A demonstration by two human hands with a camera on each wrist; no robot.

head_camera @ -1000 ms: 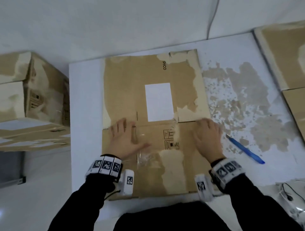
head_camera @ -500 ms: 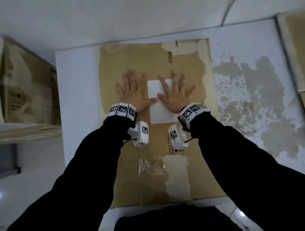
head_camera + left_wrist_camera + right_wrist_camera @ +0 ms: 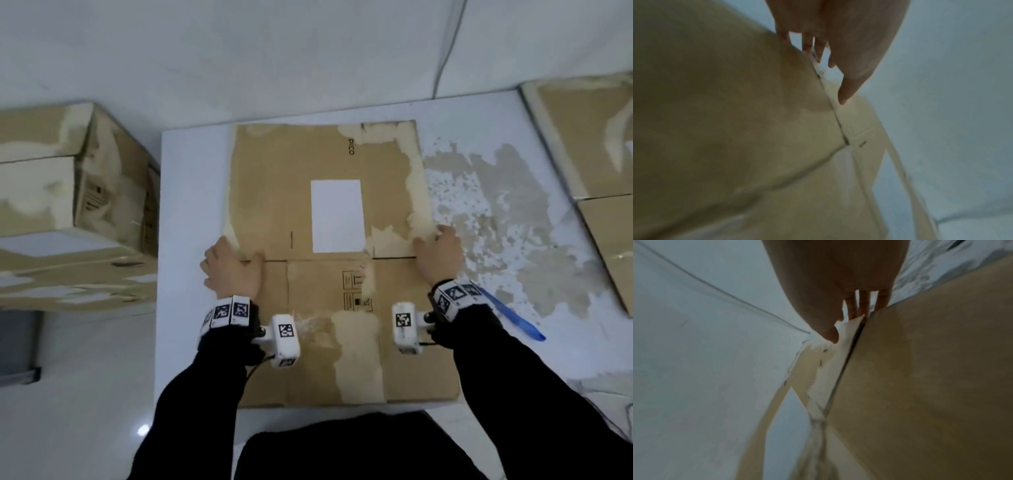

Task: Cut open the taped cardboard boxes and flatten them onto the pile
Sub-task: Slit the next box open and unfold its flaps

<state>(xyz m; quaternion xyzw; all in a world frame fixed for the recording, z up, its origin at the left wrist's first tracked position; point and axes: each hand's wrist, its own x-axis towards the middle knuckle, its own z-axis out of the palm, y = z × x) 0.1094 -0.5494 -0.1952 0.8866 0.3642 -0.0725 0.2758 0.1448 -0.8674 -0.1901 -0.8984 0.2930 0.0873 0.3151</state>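
1 flattened box (image 3: 329,260) — our left hand (image 3: 231,270) and right hand (image 3: 438,253) grip its side edges; 1 taped box (image 3: 75,192) beyond the left hand remains — uncut.

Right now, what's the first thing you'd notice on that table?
A big flattened cardboard box fills the middle of the white table, a white label at its centre. The left hand and right hand grip its side edges. A blue pen lies to its right.

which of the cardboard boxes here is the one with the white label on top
The flattened box in the middle of the table, gripped at its side edges by the left hand and right hand; its white label faces up.
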